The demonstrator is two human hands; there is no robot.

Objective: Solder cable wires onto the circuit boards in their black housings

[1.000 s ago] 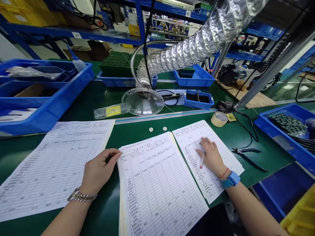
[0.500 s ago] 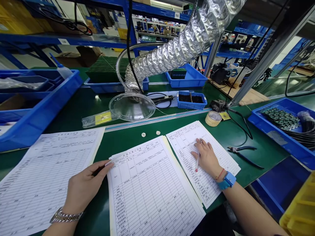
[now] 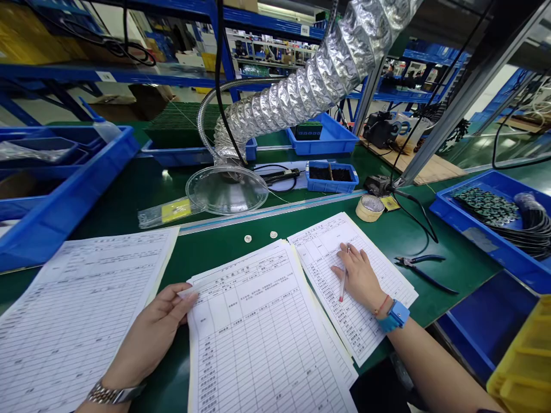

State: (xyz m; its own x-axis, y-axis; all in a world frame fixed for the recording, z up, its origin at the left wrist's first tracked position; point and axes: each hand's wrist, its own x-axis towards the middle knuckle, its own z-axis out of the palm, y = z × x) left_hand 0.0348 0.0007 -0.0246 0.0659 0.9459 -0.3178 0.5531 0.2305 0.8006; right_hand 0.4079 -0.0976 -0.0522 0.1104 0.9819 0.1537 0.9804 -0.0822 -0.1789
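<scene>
My left hand (image 3: 166,321) pinches the upper left corner of the top sheet on the middle stack of printed forms (image 3: 253,344), thumb above and fingers beneath. That sheet sits slightly askew over the sheets under it. My right hand (image 3: 359,275) rests on the right stack of forms (image 3: 321,246), with a pen (image 3: 343,284) held between its fingers, the reddish tip pointing toward me. A third stack of forms (image 3: 86,304) lies at the left. Two small whitish round pieces (image 3: 248,238) lie just beyond the middle stack.
Cutting pliers (image 3: 419,261) and a tape roll (image 3: 369,208) lie at the right. A silver duct (image 3: 297,86) with a clear round hood (image 3: 227,190) hangs over the bench. Blue bins (image 3: 491,212) stand at both sides, and a small divided box (image 3: 331,178) at the back.
My left hand has shifted the middle stack's top sheet slightly, exposing sheet edges at the top and right. My right hand stays on the right stack with the pen. The view has moved slightly.
</scene>
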